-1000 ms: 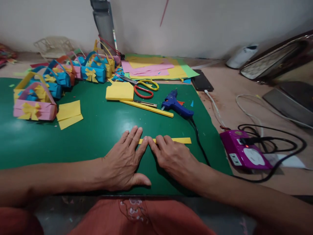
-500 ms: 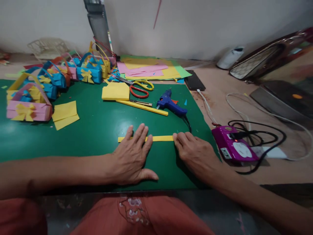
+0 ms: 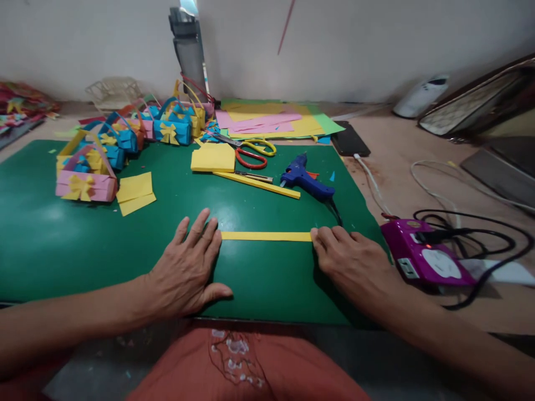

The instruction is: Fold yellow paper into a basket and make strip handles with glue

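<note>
Between both hands, long narrow yellow paper strip (image 3: 266,236) flat on green cutting mat (image 3: 62,245), left hand (image 3: 188,270) splayed flat at its 9 o'clock end, right hand (image 3: 355,262) fingertips pressing its 3 o'clock end

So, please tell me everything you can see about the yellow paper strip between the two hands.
The yellow paper strip is long, narrow and plain, like thin craft paper. It lies flat on the green mat, running left to right. The left hand lies flat with fingers at its left end; the right hand presses fingertips on its right end.
</note>
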### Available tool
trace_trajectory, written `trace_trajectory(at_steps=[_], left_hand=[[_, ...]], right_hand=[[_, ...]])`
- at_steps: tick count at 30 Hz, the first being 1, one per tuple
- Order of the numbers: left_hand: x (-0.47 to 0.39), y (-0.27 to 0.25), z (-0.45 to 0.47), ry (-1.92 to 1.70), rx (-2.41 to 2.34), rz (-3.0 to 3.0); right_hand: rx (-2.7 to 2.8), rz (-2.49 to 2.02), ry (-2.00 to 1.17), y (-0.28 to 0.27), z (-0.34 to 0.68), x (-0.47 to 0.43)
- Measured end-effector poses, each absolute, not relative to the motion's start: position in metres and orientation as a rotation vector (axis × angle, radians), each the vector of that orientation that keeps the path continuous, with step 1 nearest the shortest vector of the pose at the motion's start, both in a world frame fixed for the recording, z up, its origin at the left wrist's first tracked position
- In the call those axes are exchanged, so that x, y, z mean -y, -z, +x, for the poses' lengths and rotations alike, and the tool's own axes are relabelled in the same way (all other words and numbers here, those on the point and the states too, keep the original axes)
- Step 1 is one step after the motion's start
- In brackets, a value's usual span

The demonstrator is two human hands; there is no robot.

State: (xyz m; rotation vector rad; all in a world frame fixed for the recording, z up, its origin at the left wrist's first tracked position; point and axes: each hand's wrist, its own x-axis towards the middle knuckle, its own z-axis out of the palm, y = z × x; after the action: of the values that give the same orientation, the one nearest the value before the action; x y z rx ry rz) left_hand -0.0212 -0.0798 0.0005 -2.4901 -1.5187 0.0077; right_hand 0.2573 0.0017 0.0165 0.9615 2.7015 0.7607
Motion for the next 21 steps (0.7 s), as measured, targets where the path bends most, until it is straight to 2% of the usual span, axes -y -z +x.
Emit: trace_trajectory(at_steps=[6, 10, 21], left_hand=[[0.069, -0.012, -0.017, 0.008, 1.509, -2.406], [0.051, -0.015, 0.006, 0.148, 1.389, -2.469], [0.004, -0.008, 0.037, 0.101, 1.226, -2.669]], right_hand=[[-2.696, 1.008, -0.9, -0.027, 0.25, 0.006], [-2.836, 0.819, -0.851, -0.024, 0.232, 0.007], [-2.969, 0.779, -0.962, -0.014, 0.211, -0.01]])
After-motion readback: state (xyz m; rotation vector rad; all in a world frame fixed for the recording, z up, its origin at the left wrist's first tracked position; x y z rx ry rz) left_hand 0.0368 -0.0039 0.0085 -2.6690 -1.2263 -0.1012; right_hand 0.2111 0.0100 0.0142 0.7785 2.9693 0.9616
